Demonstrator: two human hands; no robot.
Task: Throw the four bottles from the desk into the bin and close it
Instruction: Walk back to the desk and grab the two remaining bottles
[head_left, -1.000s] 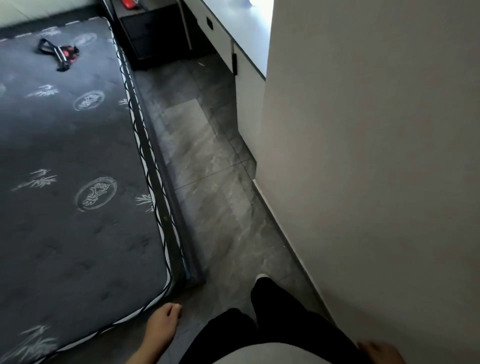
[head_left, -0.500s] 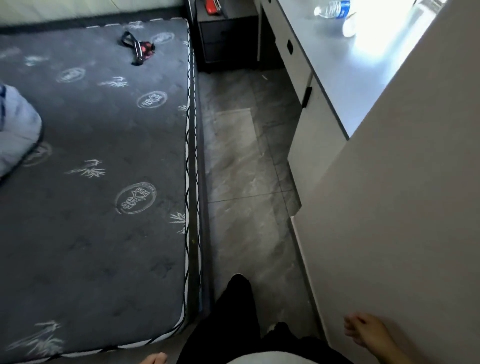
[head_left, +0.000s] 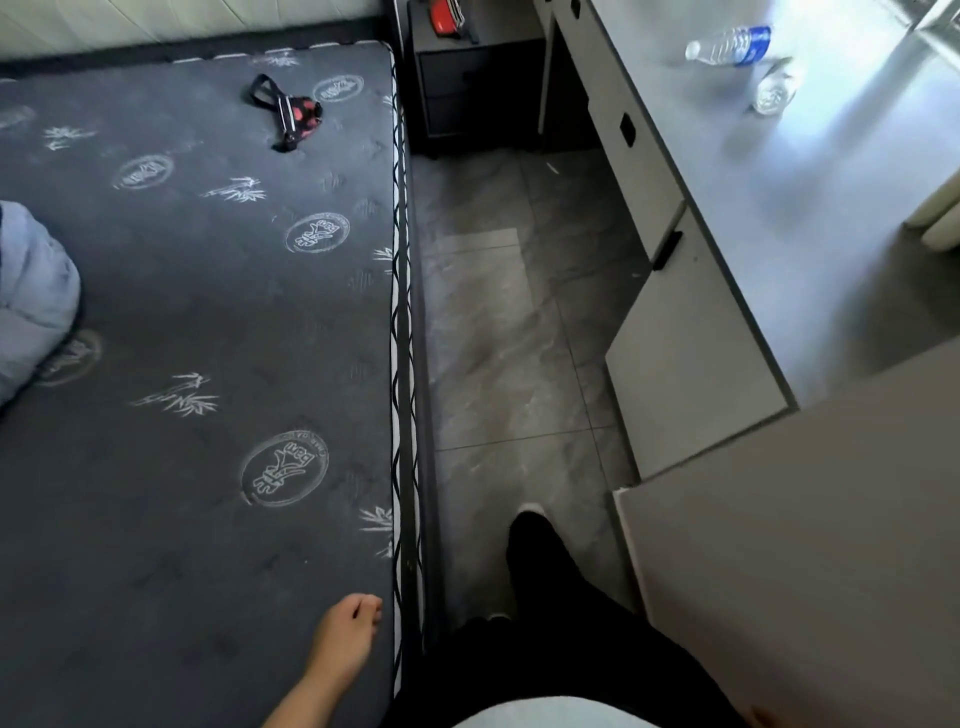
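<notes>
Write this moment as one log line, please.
stage: approaching desk | left hand: empty | right hand: barely visible | bottles seen: blue-label bottle, clear bottle | bin: unseen

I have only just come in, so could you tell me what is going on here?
A person is walking between the mattress and the desk, holding nothing in the left hand; the right hand barely shows. Two bottles are visible on the desk: one with a blue label lying down, and a clear bottle. No bin is in view.
</notes>
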